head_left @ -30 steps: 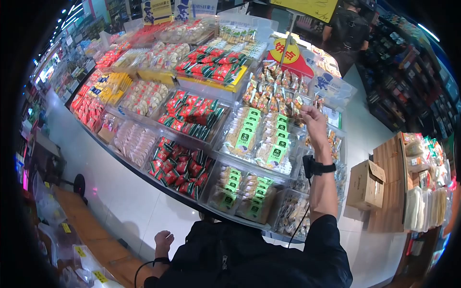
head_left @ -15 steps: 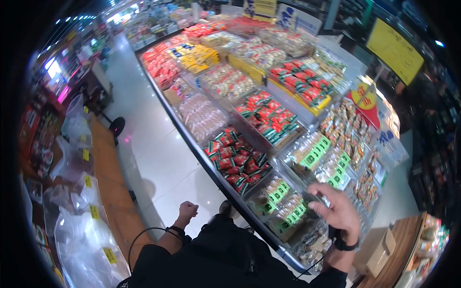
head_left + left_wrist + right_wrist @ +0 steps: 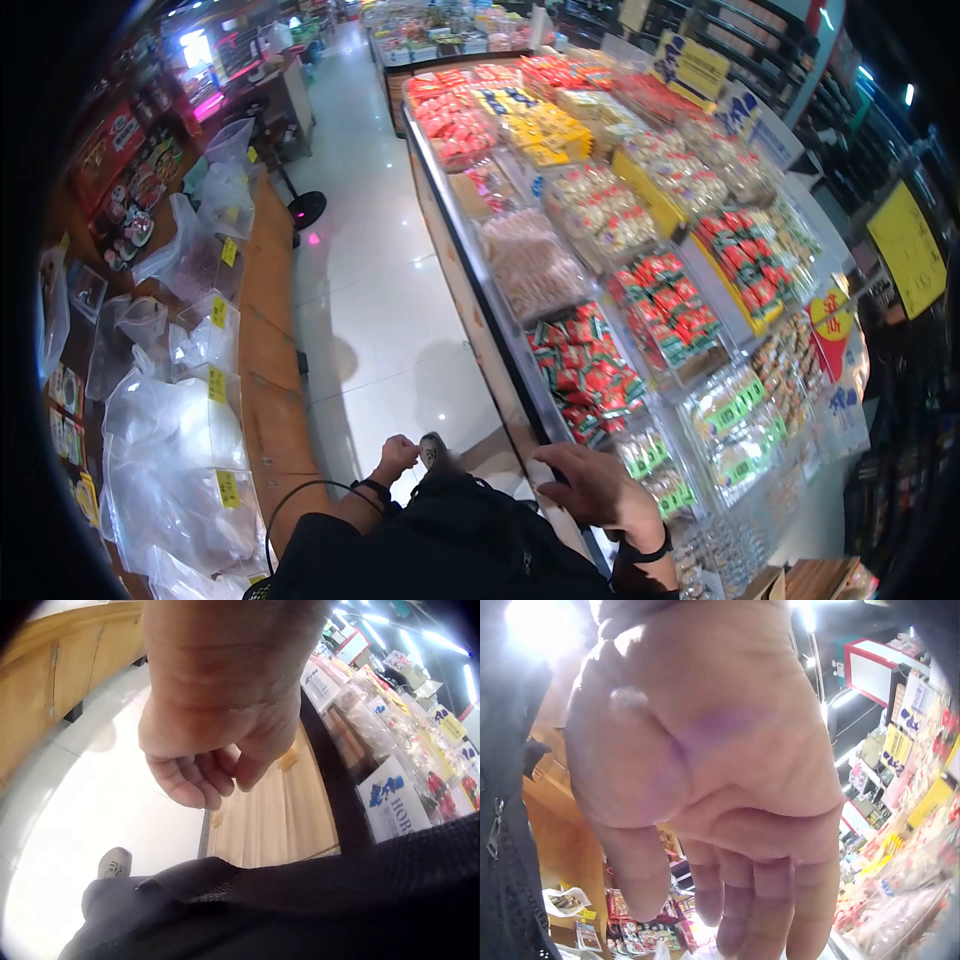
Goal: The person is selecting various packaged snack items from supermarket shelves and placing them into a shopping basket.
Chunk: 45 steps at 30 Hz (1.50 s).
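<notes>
In the head view my right hand (image 3: 600,488) hovers over the near edge of the display, beside a bin of red and green packets (image 3: 580,375). The right wrist view shows that hand (image 3: 720,787) empty, its fingers loosely extended. Low in front of my body hangs my left hand (image 3: 398,455), over the floor. Seen from the left wrist, the left hand (image 3: 217,727) has loosely curled fingers and holds nothing. Packets with green labels (image 3: 740,405) lie in bins right of my right hand.
A tiled aisle (image 3: 370,330) runs ahead between the display and a wooden counter (image 3: 275,350) on the left. Bins with plastic bags (image 3: 180,430) line that counter. A round black stand base (image 3: 307,210) is on the floor. A yellow sign (image 3: 908,250) hangs at right.
The view has swung left toward the aisle. My right hand has drawn back from the far bins to the display's near edge. My left hand stays low and empty.
</notes>
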Each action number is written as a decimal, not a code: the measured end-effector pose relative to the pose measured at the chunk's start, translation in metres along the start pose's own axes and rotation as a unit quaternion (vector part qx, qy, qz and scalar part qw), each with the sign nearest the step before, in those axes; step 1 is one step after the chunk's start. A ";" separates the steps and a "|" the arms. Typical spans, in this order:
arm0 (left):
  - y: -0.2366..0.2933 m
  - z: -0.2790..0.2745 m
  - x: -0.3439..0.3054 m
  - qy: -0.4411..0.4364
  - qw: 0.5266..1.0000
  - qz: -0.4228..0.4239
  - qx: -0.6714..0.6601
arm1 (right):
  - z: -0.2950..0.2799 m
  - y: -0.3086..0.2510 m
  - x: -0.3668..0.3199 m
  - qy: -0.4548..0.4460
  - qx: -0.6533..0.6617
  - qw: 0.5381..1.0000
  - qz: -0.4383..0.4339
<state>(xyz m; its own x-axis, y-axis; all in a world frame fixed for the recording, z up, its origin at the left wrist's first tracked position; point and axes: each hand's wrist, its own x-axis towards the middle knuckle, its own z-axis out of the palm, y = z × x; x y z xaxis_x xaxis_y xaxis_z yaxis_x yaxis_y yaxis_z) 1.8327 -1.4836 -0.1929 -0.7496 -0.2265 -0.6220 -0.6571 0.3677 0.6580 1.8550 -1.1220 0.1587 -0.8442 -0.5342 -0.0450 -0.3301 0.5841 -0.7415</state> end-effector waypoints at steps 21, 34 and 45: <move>-0.087 -0.237 0.107 0.082 0.982 -0.063 -0.158 | 0.219 0.088 0.371 -0.152 0.094 0.974 0.137; 0.009 -0.306 0.241 0.165 0.973 -0.134 -0.085 | 0.223 0.147 0.642 -0.200 0.063 0.972 0.103; 0.095 -0.400 0.430 0.234 0.935 -0.030 -0.265 | 0.167 0.232 0.844 -0.028 0.113 0.987 0.110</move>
<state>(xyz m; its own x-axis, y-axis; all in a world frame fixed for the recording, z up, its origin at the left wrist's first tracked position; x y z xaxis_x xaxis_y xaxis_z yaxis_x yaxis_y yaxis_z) 1.4161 -1.9069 -0.2279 -0.5811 -0.6479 -0.4925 -0.5536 -0.1290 0.8228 1.1366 -1.5399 -0.1633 -0.8582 -0.4463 -0.2535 -0.0341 0.5423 -0.8395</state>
